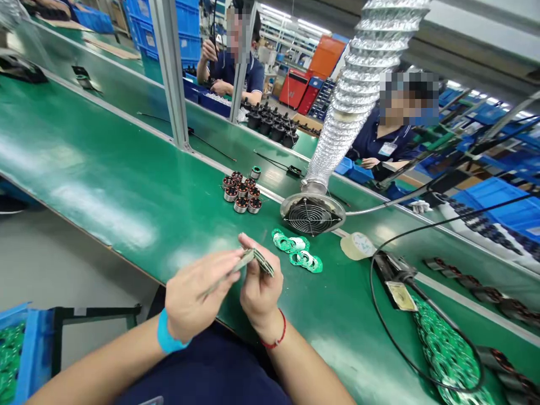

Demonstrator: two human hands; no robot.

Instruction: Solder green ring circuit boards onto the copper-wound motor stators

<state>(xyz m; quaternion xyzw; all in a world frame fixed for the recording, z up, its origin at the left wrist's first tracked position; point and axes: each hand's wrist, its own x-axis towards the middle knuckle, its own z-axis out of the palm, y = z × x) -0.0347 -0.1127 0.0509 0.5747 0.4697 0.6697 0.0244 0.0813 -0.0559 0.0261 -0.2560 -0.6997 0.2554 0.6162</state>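
Both hands are raised over the front edge of the green bench, close together. My left hand, with a blue band at the wrist, has its fingers closed on a thin flat board seen nearly edge-on. My right hand, with a red string bracelet, is wrapped round a small stack of thin boards. The two sets of boards meet or overlap between the fingertips. Beyond my right hand, ring-shaped green boards lie in two overlapping rows. A group of copper-wound motor cores stands further back.
A fan-like round grille hangs under a silver duct. On the right are a soldering iron stand, a looping black cable, a pile of green boards and more cores. Blue bin at lower left. Two people sit across the bench.
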